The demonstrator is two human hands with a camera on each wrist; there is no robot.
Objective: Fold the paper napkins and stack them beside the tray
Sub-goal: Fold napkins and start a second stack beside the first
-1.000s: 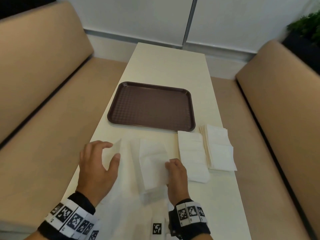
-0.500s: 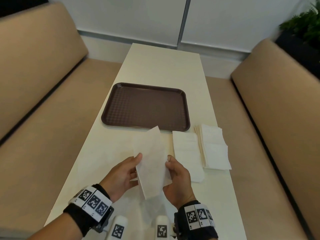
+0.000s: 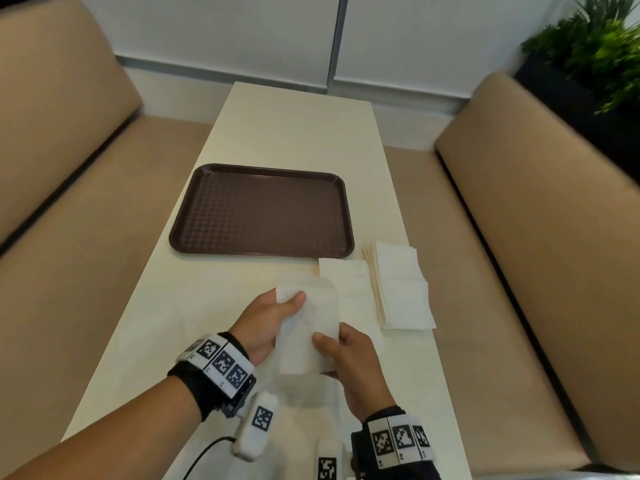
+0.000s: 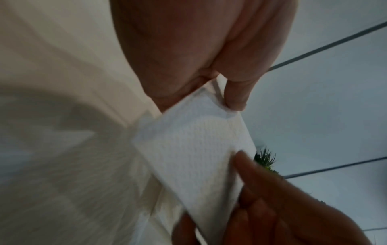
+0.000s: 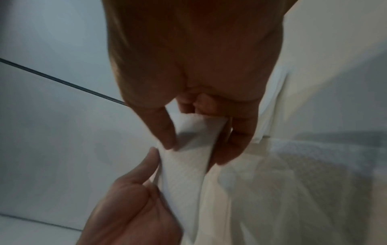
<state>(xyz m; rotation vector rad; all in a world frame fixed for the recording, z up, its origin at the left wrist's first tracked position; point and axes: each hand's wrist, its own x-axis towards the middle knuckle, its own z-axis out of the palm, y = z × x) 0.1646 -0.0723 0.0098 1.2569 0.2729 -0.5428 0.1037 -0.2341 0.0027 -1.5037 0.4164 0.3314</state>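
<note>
A person's left hand (image 3: 268, 318) and right hand (image 3: 349, 362) hold a white paper napkin (image 3: 310, 327) above the near end of a cream table (image 3: 294, 133), each pinching it between thumb and fingers, the left at its far edge, the right at its near side. Just beyond lies a brown tray (image 3: 263, 211); at its near right corner a folded napkin (image 3: 346, 275) lies beside a stack of napkins (image 3: 398, 285)
</note>
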